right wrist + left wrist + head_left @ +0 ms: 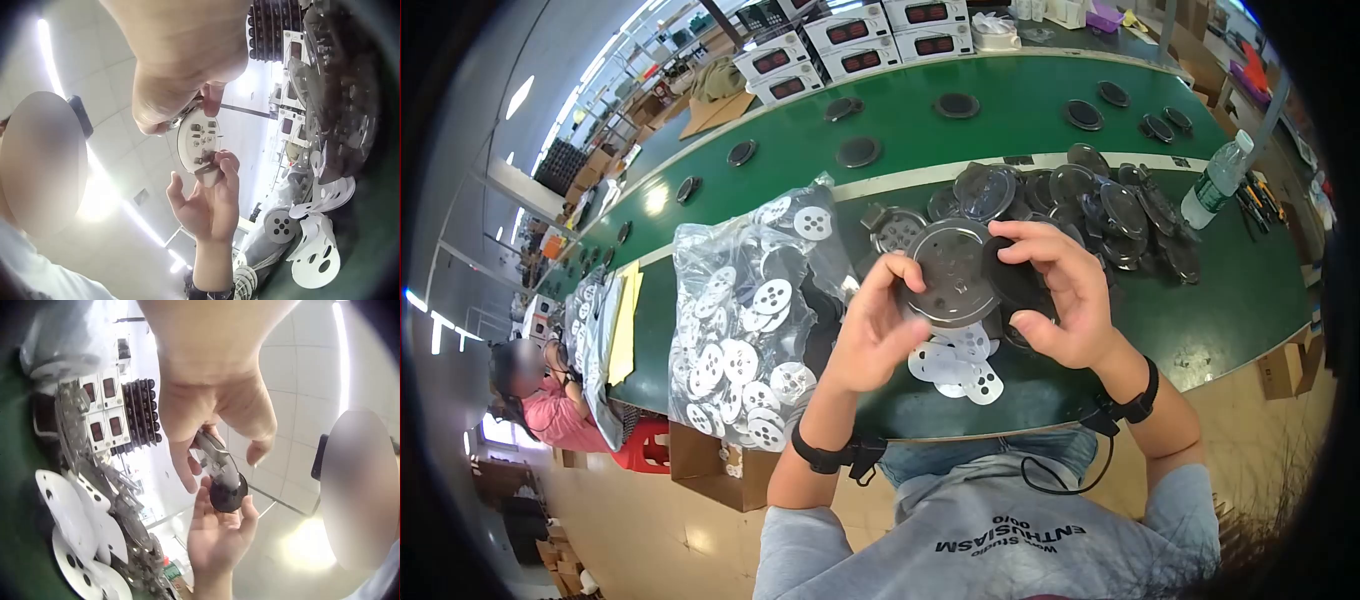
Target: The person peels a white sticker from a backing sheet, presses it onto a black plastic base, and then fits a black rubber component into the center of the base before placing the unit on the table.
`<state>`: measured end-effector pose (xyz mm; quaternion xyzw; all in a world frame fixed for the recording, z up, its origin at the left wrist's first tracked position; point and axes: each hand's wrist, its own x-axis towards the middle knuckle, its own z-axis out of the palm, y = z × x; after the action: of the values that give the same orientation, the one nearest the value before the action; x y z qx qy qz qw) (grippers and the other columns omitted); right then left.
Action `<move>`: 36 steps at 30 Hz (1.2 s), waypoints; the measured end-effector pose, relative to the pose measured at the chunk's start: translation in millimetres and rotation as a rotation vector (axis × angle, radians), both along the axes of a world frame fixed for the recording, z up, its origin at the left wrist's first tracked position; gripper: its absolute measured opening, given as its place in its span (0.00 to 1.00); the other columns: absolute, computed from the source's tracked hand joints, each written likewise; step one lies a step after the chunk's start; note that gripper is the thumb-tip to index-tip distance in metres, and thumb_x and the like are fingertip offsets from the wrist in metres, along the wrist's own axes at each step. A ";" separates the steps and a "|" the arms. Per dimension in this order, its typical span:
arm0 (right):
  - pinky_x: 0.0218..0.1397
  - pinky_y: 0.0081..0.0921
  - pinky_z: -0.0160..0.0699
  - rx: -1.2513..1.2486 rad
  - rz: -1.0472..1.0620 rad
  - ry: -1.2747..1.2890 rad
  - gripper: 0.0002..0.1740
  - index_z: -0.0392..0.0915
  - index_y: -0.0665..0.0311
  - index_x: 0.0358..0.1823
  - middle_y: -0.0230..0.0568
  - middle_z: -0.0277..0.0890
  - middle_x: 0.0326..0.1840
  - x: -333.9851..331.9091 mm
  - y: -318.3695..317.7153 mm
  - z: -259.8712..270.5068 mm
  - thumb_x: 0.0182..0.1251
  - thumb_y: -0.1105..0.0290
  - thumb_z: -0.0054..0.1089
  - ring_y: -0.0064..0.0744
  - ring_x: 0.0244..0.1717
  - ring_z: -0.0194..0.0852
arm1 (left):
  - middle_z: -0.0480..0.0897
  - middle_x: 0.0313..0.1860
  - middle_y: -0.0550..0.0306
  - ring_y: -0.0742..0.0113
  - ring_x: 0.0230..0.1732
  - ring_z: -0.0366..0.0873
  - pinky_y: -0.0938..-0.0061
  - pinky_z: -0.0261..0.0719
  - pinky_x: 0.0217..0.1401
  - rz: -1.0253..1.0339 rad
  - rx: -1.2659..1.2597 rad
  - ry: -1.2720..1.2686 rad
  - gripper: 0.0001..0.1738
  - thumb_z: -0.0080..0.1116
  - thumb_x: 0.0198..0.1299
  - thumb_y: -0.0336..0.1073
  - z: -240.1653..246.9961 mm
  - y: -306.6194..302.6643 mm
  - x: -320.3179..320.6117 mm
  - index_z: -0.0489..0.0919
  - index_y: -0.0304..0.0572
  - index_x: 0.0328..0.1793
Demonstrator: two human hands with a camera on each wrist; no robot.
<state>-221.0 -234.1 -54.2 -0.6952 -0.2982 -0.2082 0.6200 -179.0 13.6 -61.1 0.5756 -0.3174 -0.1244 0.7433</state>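
Both hands hold a round two-part case in front of the chest. Its clear, dark-tinted disc [950, 272] faces up by my left hand [878, 325], whose index finger bends over the left edge; the thumb stands off below. My right hand [1062, 295] pinches the black round part [1012, 275] between thumb and fingers. The right wrist view shows a pale inner face [200, 140] with small fittings, the left fingers curled at its lower end. White perforated discs [958, 362] lie beneath the hands.
A clear bag [745, 330] of white discs lies at left. Beyond the hands, similar round cases [1115, 210] are heaped beside a water bottle [1218, 180]. More cases sit on the green belt [790, 160]. Another person [570, 400] sits far left.
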 end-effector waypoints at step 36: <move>0.72 0.34 0.66 0.101 0.014 0.316 0.18 0.72 0.71 0.63 0.57 0.71 0.70 26.6 -2.7 -40.0 0.75 0.73 0.57 0.37 0.69 0.71 | 0.78 0.52 0.60 0.76 0.55 0.76 0.79 0.83 0.55 0.043 -0.277 0.511 0.26 0.67 0.59 0.16 -42.6 -52.6 5.9 0.71 0.35 0.62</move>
<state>-194.5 -236.8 -94.1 -0.6852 -0.1908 -0.1068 0.6947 -173.1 -39.0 -103.7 0.4252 -0.1217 -0.2050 0.8732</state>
